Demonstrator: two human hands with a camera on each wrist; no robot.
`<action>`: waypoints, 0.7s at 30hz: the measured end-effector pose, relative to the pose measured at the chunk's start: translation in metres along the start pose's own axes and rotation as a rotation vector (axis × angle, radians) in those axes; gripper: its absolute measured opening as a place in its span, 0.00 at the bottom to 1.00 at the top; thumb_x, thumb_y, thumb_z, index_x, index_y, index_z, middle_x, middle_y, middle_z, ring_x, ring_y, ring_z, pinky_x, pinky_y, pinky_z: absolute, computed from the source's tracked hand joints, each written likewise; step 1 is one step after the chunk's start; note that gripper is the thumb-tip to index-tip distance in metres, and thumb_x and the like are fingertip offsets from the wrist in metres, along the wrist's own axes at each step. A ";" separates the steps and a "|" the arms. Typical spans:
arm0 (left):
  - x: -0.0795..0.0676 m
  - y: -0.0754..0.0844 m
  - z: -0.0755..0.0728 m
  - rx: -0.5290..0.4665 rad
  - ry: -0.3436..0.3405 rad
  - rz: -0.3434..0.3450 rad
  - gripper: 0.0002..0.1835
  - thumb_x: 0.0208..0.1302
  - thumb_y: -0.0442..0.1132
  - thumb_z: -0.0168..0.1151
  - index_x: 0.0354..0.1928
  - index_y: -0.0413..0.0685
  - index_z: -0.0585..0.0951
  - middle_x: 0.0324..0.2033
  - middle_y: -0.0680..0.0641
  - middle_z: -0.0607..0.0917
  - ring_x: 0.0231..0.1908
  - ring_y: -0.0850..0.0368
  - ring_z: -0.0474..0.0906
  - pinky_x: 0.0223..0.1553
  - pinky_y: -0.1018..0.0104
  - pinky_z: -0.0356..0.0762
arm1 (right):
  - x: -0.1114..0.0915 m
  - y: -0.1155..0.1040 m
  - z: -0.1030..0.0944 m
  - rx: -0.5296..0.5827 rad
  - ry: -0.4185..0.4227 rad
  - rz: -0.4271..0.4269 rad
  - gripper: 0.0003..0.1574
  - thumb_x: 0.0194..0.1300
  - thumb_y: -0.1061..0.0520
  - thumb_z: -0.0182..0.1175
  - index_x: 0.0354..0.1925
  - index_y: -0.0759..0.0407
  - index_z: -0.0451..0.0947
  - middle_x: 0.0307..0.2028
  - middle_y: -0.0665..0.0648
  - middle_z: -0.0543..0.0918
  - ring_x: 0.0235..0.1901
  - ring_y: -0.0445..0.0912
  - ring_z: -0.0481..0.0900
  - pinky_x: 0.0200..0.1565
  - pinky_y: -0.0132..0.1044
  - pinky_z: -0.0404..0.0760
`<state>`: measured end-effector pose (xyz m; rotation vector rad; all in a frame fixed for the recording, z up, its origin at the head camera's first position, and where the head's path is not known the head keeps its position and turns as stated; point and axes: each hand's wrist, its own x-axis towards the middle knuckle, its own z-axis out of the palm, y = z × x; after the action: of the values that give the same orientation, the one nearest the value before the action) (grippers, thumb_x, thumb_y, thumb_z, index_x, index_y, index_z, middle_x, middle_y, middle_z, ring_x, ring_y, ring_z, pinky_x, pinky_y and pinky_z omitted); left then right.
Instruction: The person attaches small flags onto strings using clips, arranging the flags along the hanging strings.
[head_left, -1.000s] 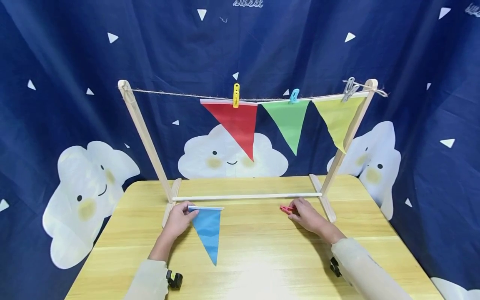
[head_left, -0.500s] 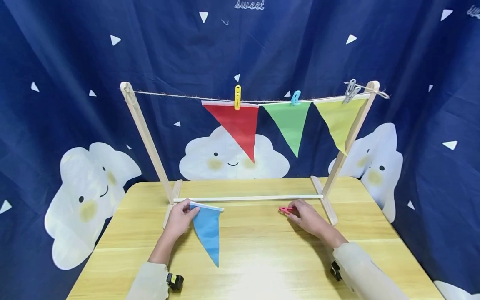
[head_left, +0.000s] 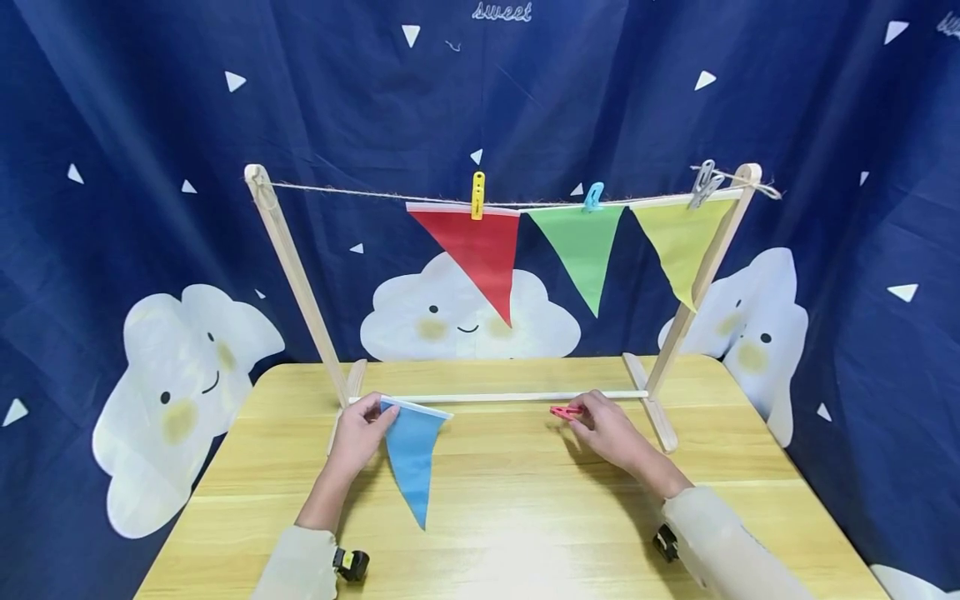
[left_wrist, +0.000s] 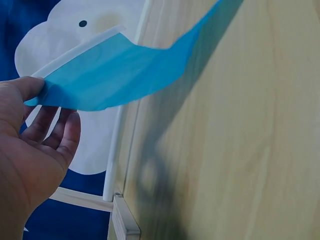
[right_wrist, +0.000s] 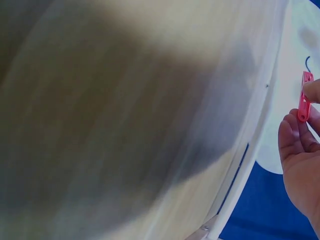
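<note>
My left hand [head_left: 360, 435] pinches the upper left corner of a blue triangular pennant [head_left: 412, 458] between thumb and fingers. The pennant's white top edge slopes down to the right, and its tip hangs toward me; in the left wrist view the blue cloth [left_wrist: 115, 75] bends away from the thumb. In my right hand [head_left: 609, 429] is a red clothespin [head_left: 564, 412], held by thumb and fingertips and pointing left. The right wrist view shows this clothespin [right_wrist: 304, 97] at its right edge. Both hands are over the table, near the stand's low crossbar [head_left: 495, 397].
A twine line [head_left: 337, 190] runs between two wooden posts [head_left: 296, 279]. From it hang a red pennant [head_left: 480, 254] with a yellow clothespin [head_left: 477, 197], a green pennant [head_left: 581, 250] with a blue one [head_left: 593, 196], and a yellow pennant [head_left: 678, 246] with a grey one [head_left: 705, 183].
The pennant's top edge has tilted, its right end lower, and its tip has swung slightly left. My right hand has lifted slightly and shifted a little left with the red clothespin.
</note>
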<state>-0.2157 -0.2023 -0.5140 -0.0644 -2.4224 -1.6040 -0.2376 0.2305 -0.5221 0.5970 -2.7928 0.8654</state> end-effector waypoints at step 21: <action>-0.001 0.033 0.003 -0.147 0.079 -0.018 0.06 0.70 0.34 0.67 0.37 0.36 0.83 0.29 0.47 0.80 0.29 0.62 0.71 0.33 0.74 0.72 | 0.028 -0.040 -0.023 0.070 0.135 -0.088 0.15 0.66 0.62 0.68 0.50 0.64 0.81 0.42 0.60 0.83 0.39 0.52 0.83 0.43 0.47 0.85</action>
<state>-0.2098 -0.1866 -0.4852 -0.0039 -2.2499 -1.7555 -0.2459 0.2045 -0.4751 0.6418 -2.6052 0.9509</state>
